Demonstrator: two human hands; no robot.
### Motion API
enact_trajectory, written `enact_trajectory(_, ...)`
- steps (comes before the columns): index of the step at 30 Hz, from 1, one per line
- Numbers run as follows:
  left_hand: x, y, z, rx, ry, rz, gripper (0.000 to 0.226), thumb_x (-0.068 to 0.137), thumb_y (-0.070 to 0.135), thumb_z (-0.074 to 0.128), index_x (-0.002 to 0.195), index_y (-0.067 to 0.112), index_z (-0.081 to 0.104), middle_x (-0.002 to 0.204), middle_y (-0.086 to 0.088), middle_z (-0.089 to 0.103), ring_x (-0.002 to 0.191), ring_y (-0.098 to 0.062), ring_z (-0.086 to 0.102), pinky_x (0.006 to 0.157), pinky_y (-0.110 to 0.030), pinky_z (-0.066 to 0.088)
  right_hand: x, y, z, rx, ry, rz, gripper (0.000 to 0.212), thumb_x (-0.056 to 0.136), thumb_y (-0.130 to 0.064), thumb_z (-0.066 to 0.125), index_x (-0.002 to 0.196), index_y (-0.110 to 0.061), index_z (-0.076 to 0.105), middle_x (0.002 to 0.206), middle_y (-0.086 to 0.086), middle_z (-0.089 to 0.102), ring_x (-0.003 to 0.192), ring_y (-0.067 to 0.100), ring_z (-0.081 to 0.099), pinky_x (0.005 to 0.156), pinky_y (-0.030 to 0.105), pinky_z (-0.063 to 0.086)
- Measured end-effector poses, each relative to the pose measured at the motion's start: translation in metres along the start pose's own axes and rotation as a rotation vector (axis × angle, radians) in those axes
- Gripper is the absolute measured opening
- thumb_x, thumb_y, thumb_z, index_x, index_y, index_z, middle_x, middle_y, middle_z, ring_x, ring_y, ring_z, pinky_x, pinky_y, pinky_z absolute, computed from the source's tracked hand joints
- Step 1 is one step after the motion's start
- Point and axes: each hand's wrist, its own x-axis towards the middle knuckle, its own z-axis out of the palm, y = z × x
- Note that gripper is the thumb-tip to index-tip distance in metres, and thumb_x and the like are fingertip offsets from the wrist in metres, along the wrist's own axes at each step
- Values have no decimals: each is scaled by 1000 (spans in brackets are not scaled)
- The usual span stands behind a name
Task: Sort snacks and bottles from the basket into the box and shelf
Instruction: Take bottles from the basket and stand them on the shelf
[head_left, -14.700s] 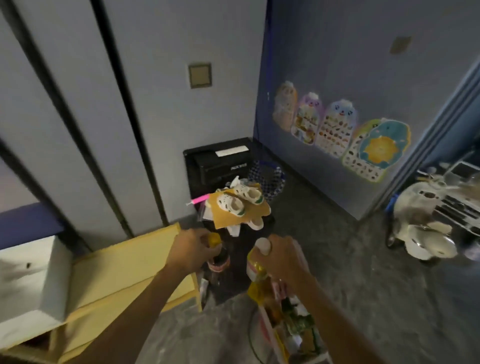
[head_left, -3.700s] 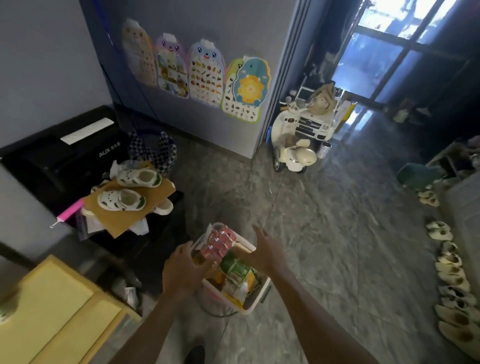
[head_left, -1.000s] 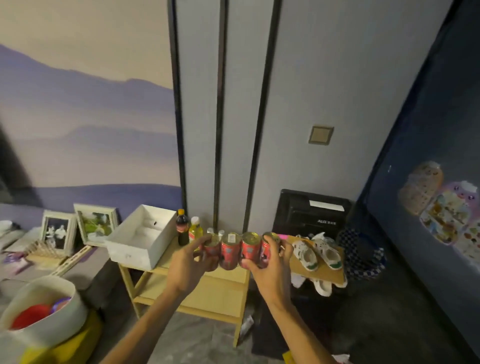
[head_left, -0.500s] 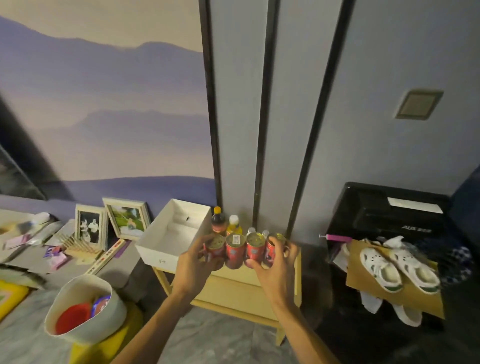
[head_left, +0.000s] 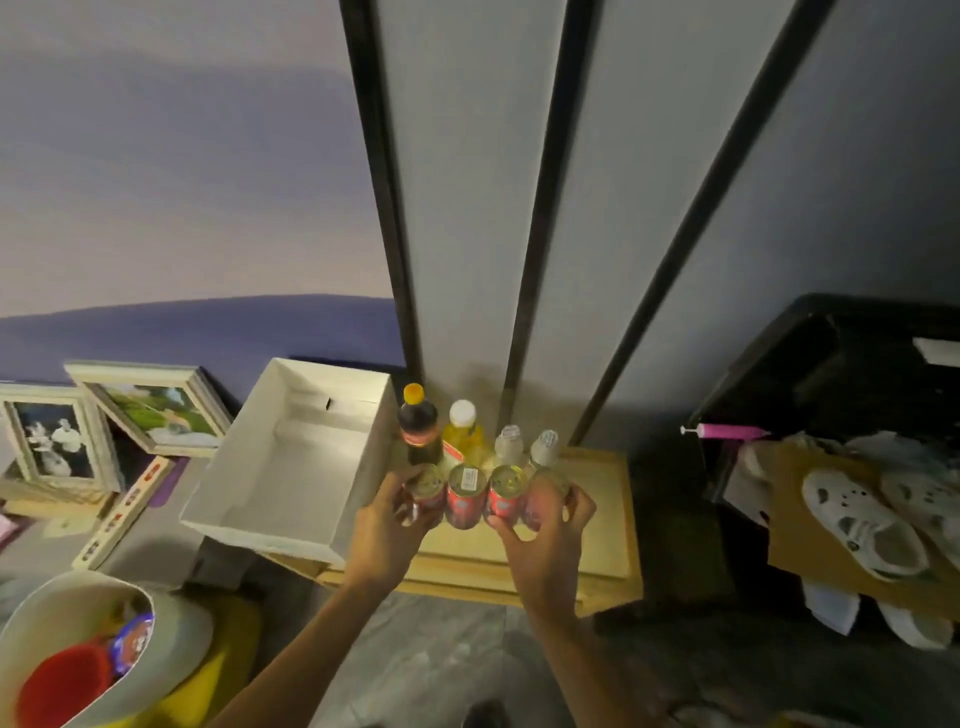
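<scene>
**Four cans clamped end to end in front of a crowded bottle row**

A row of four red cans (head_left: 467, 496) is carried between two hands. The left grip (head_left: 387, 525) is curled round the end can on its side, and the right grip (head_left: 545, 535) round the end can on the other. The two middle cans seem to be held only by inward pressure. Whether a wrap joins them cannot be told.

The row is held low over the front part of the wooden shelf (head_left: 597, 519). Whether it already rests on the wood cannot be told.

Just beyond the grips, four bottles are stood close together:
- a cola bottle (head_left: 417, 431)
- a yellow drink bottle (head_left: 462, 431)
- two clear bottles (head_left: 508, 441)

Almost no gap is seen between these and the cans. If the row is pushed further away from the grips, the tall, narrow bottles are likely to be toppled.

If the squeeze is eased before the cans are seated, the middle pair could drop out. They could then roll off the near edge to the floor (head_left: 441, 660) below the wrists.

Outside the left grip, the open white box (head_left: 296, 457) appears to overhang the shelf's end, so a knock from that wrist could shift it. More bare wood is offered outside the right grip.
</scene>
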Motion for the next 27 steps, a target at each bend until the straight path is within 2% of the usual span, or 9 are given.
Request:
enact_trajectory(3, 27, -41, 14, -28, -12, -5, 62, 81, 9, 92, 131, 32, 64, 104, 11, 79, 97, -21, 76, 88, -44, 65, 1, 27, 38, -46, 39, 29, 79, 76, -37, 97, 141, -20, 55, 151, 4, 36, 120, 22, 63, 85, 41, 66)
enact_trajectory(8, 60, -99, 32, -14, -7, 2, 59, 83, 15, 91, 132, 32, 63, 106, 17, 78, 100, -8, 76, 90, -39, 64, 10, 70, 90, -94, 53, 45, 85, 75, -34, 98, 144, -24, 50, 153, 8, 33, 127, 29, 59, 93, 47, 64)
enact_trajectory(13, 85, -136, 39, -68, -50, -12, 56, 85, 6, 87, 129, 31, 63, 113, 21, 76, 110, -6, 73, 96, -33, 61, 14, 93, 122, -94, 64, 28, 84, 74, -31, 99, 142, -20, 51, 152, 13, 33, 132, 31, 52, 102, 45, 59)
enact_trajectory(16, 89, -153, 45, -100, -81, -62, 56, 87, -7, 81, 120, 33, 62, 115, 16, 76, 116, -18, 72, 102, -36, 59, 9, 106, 131, -127, 59, 45, 80, 76, -32, 98, 140, -15, 52, 148, 14, 33, 124, 26, 50, 102, 38, 54)
enact_trajectory(18, 88, -159, 48, -96, -74, -31, 54, 88, -8, 79, 120, 32, 61, 117, 10, 75, 118, -23, 70, 105, -41, 57, 5, 109, 132, -146, 73, 49, 77, 77, -35, 97, 137, -13, 54, 145, 16, 36, 120, 25, 50, 98, 36, 51)
enact_trajectory(22, 89, -161, 47, -108, -94, -21, 53, 89, -11, 76, 123, 25, 59, 120, 9, 73, 120, -14, 69, 107, -41, 56, 4, 113, 133, -162, 56, 54, 77, 79, -41, 94, 138, -16, 52, 149, 14, 33, 119, 36, 60, 95, 40, 58)
enact_trajectory(25, 87, -163, 45, -118, -130, -53, 55, 90, -13, 74, 126, 26, 60, 126, 2, 73, 125, -23, 68, 109, -50, 55, 3, 113, 131, -158, 24, 56, 77, 80, -41, 93, 139, -20, 49, 151, 12, 31, 116, 35, 63, 93, 41, 61)
enact_trajectory(27, 88, -158, 43, -102, -135, -69, 56, 90, -14, 72, 126, 27, 61, 126, -1, 72, 125, -25, 67, 108, -50, 56, 5, 112, 128, -183, -13, 65, 78, 80, -41, 92, 141, -22, 47, 153, 10, 29, 119, 35, 63, 92, 43, 63)
